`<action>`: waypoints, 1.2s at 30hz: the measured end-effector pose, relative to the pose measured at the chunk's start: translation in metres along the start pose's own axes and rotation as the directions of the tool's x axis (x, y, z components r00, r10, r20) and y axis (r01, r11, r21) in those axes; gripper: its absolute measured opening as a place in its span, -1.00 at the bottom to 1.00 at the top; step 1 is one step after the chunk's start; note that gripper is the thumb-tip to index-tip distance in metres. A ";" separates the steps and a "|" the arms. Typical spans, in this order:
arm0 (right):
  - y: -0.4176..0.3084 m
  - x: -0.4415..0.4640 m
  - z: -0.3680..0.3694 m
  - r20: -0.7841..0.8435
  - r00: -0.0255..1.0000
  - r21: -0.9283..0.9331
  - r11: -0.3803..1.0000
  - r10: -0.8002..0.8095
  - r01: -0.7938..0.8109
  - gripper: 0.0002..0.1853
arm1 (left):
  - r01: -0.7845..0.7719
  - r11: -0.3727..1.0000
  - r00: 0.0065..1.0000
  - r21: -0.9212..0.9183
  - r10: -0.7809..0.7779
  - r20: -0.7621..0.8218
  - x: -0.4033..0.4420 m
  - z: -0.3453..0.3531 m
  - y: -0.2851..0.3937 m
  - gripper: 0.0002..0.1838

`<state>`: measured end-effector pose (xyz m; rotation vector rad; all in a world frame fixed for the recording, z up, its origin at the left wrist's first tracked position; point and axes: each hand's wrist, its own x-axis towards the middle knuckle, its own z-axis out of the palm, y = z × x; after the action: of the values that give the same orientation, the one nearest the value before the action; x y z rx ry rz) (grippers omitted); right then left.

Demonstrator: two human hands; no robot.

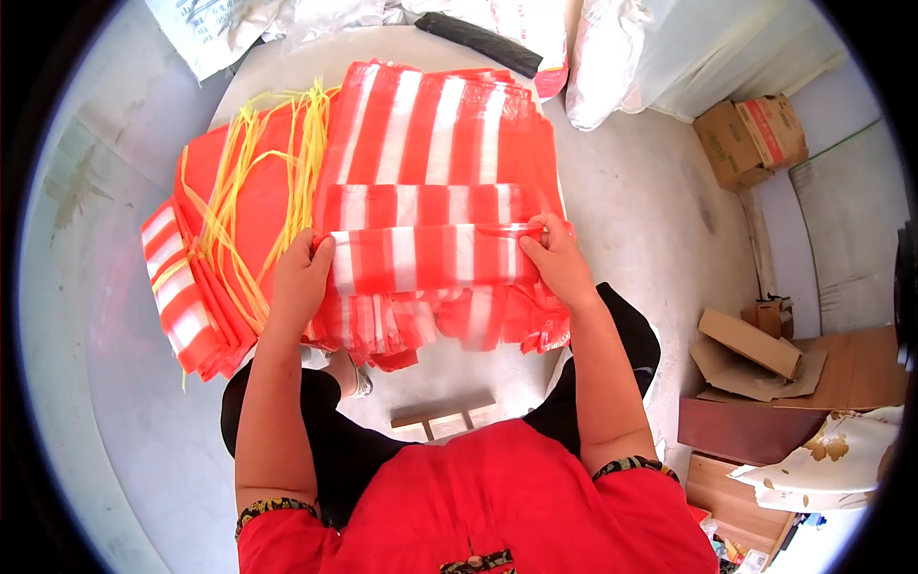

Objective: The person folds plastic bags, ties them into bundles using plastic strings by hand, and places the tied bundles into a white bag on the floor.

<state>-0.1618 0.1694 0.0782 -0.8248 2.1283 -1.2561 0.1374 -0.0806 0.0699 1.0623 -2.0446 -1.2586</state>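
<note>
A red-and-white striped plastic bag [421, 258], folded into a flat band, lies across the front of the work surface. My left hand [302, 277] pinches its left end, thumb on top. At the opposite end my right hand [562, 263] grips the upper corner between thumb and fingers. Beneath and behind it spreads a stack of striped bags [426, 120], whose frilled ends hang over the near edge. Yellow plastic ties [308, 163] lie loosely over red sheeting [206, 158] left of the stack. A tied bundle of folded bags [177, 282] sits at the far left.
A black rolled item [478, 43] lies at the back of the table [273, 72]. White sacks [604, 62] stand behind it. Cardboard boxes [751, 139] are at the right wall, with an opened carton [755, 359] nearer. A wooden stool rung [443, 413] shows below.
</note>
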 end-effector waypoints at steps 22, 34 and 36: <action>-0.041 -0.024 0.039 0.182 0.768 -0.652 0.509 -0.613 0.561 -0.43 | -0.578 0.631 0.796 0.517 0.574 0.190 -0.002 0.019 0.029 -0.43; -0.043 0.000 0.048 0.411 0.830 -0.602 0.572 -0.377 0.558 -0.22 | -0.558 0.661 0.826 0.501 0.384 0.413 0.001 0.015 0.045 -0.33; -0.041 0.001 0.038 0.385 0.847 -0.601 0.596 -0.367 0.532 -0.25 | -0.549 0.638 0.836 0.540 0.393 0.384 0.006 0.009 0.037 -0.35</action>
<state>-0.1263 0.1312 0.0980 -1.8431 2.2698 -0.4549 0.1143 -0.0712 0.0991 0.5377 -2.7947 -0.4134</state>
